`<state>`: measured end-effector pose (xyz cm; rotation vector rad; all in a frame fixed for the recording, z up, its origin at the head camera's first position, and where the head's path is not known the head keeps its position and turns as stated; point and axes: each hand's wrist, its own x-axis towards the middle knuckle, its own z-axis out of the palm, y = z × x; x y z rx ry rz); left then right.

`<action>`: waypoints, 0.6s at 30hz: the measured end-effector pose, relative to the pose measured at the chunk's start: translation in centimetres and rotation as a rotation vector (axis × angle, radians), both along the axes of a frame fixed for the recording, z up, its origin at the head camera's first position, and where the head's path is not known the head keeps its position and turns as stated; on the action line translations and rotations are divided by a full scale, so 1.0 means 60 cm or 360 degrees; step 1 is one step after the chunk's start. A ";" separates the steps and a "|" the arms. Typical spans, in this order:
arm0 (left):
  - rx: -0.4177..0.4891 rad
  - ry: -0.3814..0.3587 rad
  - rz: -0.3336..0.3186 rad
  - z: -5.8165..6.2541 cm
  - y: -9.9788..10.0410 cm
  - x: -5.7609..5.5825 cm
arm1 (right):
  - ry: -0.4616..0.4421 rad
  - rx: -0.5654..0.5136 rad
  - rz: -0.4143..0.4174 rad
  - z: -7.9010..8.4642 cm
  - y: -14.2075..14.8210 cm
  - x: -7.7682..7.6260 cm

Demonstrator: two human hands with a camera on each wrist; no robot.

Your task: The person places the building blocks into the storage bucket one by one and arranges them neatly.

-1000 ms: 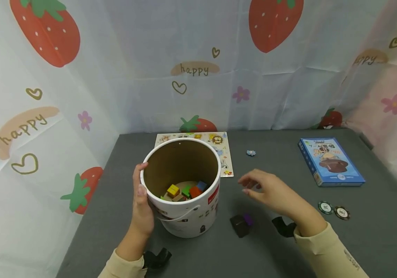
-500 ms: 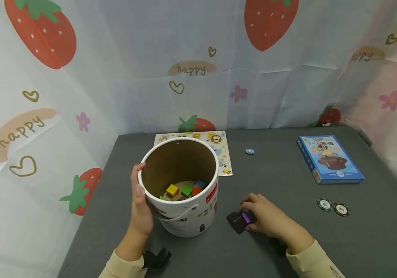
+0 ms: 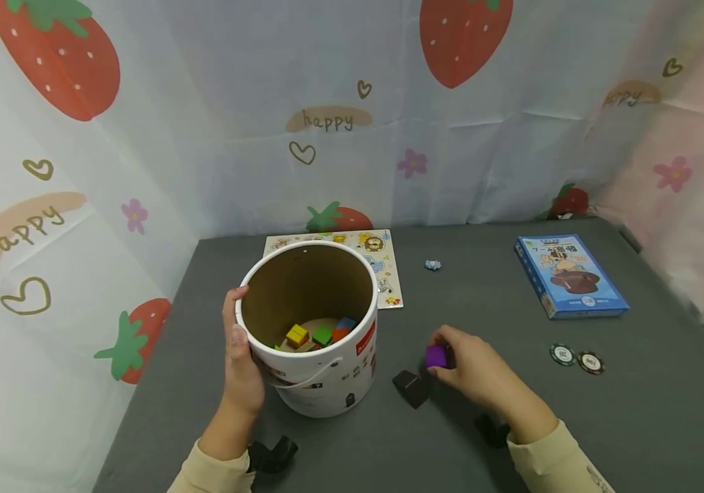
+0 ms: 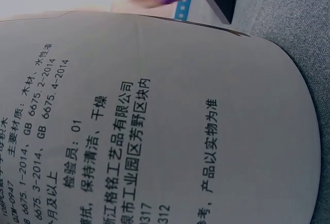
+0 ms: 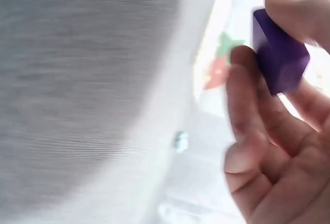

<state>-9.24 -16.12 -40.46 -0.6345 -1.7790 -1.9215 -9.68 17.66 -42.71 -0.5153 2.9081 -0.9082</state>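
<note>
A white bucket (image 3: 333,387) with printed labels and a handle stands upright on the dark table. My left hand (image 3: 244,376) grips its left side near the rim, with the thumb on the outer wall. Inside lie several coloured wooden blocks, among them a yellow block (image 3: 297,335) and a green block (image 3: 322,336). Right of the bucket, my right hand (image 3: 478,366) pinches a purple block (image 5: 281,53) between thumb and fingers, above the table. A black block (image 3: 410,389) lies between that hand and the bucket. Printed text on the bucket wall (image 4: 165,131) fills the left wrist view.
An animal-print board (image 3: 389,277) lies behind the bucket. A small blue-white piece (image 3: 433,265) sits to its right. Farther right are a blue box (image 3: 570,276) and two round chips, one a green-edged chip (image 3: 563,354). A strawberry-print cloth (image 3: 352,164) hangs behind the table.
My right hand has come down to the blocks, taken the purple block and lifted it away from the black one. The left hand keeps its grip on the bucket. The head view has shifted slightly.
</note>
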 end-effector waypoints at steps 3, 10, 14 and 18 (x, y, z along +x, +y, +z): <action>-0.0003 -0.0008 -0.0006 0.000 -0.001 -0.001 | 0.0134 -0.0065 -0.0020 0.036 -0.008 -0.006; -0.0009 -0.0027 -0.0029 0.000 -0.007 0.000 | 0.0441 -0.0190 0.0021 0.126 -0.044 -0.016; -0.0001 -0.0024 -0.0011 0.003 -0.010 0.000 | 0.0678 -0.0403 0.0036 0.174 -0.071 -0.013; -0.0006 -0.0024 0.0003 0.004 -0.009 0.000 | 0.0796 -0.0588 0.0152 0.211 -0.102 -0.006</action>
